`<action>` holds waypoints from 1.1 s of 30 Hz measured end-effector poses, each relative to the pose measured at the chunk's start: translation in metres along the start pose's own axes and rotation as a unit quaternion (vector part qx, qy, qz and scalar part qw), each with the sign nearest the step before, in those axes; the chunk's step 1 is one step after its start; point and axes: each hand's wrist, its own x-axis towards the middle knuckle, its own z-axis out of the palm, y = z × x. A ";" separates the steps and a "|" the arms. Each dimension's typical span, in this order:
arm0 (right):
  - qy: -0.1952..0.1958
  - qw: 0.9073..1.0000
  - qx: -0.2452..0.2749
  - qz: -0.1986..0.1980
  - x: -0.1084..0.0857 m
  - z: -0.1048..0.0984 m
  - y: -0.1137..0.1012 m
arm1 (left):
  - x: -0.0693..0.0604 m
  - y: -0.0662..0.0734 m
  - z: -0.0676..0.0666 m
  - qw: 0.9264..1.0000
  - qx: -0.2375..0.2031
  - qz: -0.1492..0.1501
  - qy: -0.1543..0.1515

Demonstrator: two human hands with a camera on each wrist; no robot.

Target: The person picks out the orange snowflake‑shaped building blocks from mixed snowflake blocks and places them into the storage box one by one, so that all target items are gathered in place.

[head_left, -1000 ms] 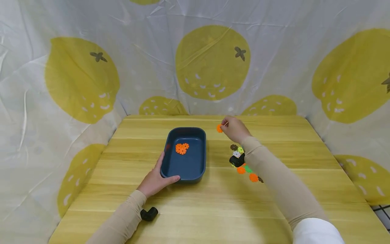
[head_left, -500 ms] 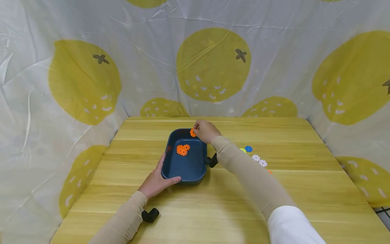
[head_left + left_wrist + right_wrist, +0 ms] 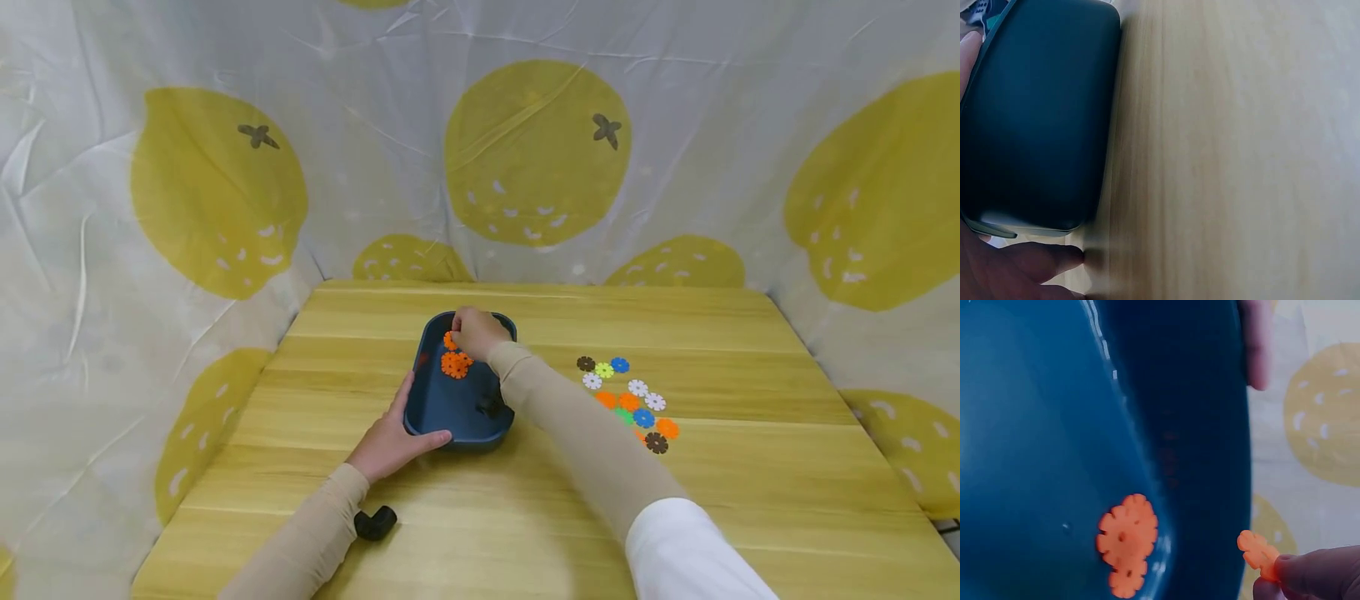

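A dark blue rectangular tray (image 3: 459,417) sits on the wooden table, with a small overlapping cluster of orange notched flower-shaped discs (image 3: 454,364) on its floor. My left hand (image 3: 390,442) rests spread against the tray's near left corner, thumb along the near rim and fingers along the left side. Over the tray's far part, my right hand (image 3: 477,332) pinches one more orange disc (image 3: 1259,553) between thumb and fingertip. In the right wrist view that disc hangs clear of the cluster in the tray.
Right of the tray lies a loose group of discs in several colours, among them a brown disc (image 3: 656,442), a blue disc (image 3: 619,365) and a white disc (image 3: 655,402). A lemon-print cloth (image 3: 536,158) stands behind the table (image 3: 465,533).
My right hand has carried the orange disc leftward from beyond the loose discs to over the tray, uncovering the coloured group. My left hand has stayed at the tray's corner.
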 end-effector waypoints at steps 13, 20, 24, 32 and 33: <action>-0.016 0.998 -0.032 0.057 0.009 0.028 0.007 | 0.000 0.002 0.000 1.000 0.001 0.001 -0.001; -0.011 0.998 -0.026 0.060 0.008 0.031 0.011 | -0.001 0.001 -0.001 1.000 0.006 0.001 0.000; -0.011 0.998 -0.019 0.059 0.007 0.031 0.010 | -0.001 0.002 -0.003 1.000 0.010 -0.003 0.000; -0.015 0.998 -0.017 0.059 0.003 0.029 0.008 | -0.001 0.002 -0.001 1.000 0.009 -0.004 -0.002; -0.017 0.998 -0.017 0.057 0.003 0.028 0.008 | -0.001 0.001 -0.001 1.000 0.009 -0.004 -0.002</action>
